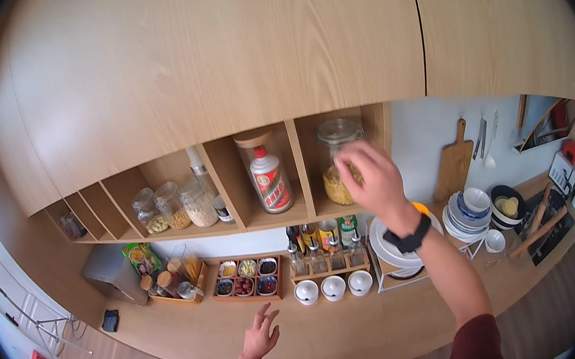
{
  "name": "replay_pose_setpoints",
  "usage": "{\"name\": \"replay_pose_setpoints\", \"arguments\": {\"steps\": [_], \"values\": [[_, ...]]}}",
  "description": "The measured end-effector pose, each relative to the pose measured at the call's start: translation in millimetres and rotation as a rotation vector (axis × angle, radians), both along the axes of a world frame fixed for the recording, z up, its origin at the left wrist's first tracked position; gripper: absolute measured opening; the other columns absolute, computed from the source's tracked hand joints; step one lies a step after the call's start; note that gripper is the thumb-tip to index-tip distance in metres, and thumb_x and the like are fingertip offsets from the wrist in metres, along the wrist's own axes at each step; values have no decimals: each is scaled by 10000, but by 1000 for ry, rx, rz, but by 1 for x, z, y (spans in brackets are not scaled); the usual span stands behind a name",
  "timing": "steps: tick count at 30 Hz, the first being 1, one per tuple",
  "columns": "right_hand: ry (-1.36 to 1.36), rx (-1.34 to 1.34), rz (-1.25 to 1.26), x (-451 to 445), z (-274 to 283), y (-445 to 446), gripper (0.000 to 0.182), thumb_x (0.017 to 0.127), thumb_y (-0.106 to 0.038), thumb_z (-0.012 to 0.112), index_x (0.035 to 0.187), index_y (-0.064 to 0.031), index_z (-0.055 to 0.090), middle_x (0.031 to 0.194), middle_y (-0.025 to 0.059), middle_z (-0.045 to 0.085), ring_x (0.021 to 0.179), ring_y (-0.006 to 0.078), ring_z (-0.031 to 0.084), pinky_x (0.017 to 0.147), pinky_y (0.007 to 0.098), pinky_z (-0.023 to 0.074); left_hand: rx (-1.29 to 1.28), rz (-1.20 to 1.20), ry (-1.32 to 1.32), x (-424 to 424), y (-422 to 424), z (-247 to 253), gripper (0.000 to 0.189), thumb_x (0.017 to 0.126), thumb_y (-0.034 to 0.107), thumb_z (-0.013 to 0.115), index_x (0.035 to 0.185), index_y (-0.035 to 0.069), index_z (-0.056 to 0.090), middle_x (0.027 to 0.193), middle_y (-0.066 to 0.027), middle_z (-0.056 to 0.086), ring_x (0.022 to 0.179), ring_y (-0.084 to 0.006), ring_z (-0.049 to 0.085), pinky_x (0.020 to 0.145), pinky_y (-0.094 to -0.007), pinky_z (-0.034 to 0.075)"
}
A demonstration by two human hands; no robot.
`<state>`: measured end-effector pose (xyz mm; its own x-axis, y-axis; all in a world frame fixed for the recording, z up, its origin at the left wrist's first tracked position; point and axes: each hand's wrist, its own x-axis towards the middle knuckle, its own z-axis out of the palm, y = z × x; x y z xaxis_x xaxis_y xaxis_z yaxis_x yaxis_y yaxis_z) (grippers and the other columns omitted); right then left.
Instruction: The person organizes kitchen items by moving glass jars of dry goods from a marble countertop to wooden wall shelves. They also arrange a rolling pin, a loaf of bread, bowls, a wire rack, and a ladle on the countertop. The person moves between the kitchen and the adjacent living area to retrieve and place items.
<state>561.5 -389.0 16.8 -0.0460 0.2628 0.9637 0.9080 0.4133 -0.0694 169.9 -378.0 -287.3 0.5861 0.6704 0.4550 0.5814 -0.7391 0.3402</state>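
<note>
My right hand (372, 178) is raised in front of the right shelf compartment, fingers curled; whether it holds anything cannot be told. Behind it, partly hidden, a glass clip-top jar (336, 176) with yellow contents stands in that compartment. The compartment to its left holds a white bottle with a red cap (269, 181), and a wood-lidded container behind it. My left hand (262, 336) hovers over the counter with fingers apart and nothing in them. It is below a wooden compartment tray (248, 299) of small filled bowls and left of several white lidded pots (307, 292).
Glass jars (198, 205) fill a left compartment. Oil bottles stand in a wooden rack (330, 270) behind the pots. White plates (380, 243), stacked bowls (476, 200) and a hanging wooden cutting board (453, 166) are at right. A basket of jars (173, 300) is at left.
</note>
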Motion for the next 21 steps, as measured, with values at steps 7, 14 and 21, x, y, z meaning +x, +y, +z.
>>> {"name": "replay_pose_setpoints", "arguments": {"steps": [7,14,21], "values": [[-323,-475,61,-30,-277,-167,97,857,-179,766,937,-168,712,764,-9,612,665,176,603,558,323,508,-282,-27,84,-43,-50,-91,319,889,130,710,1204,182,714,1372,-52,631,960,-247,728,759,-400,623],[1050,-1280,-422,-149,-537,-481,219,940,-162,679,1151,-101,690,938,212,698,812,372,704,750,482,570,-432,-433,234,-28,-30,-148,273,967,180,639,1238,160,670,1297,-71,643,1099,-327,678,909,-450,580],[1343,-1196,-1157,-318,-594,-648,146,914,-230,724,997,-111,706,832,127,672,753,330,675,680,447,561,-393,-807,179,12,-38,-169,294,958,172,641,1242,98,659,1268,-103,658,1107,-338,676,913,-439,579]]}}
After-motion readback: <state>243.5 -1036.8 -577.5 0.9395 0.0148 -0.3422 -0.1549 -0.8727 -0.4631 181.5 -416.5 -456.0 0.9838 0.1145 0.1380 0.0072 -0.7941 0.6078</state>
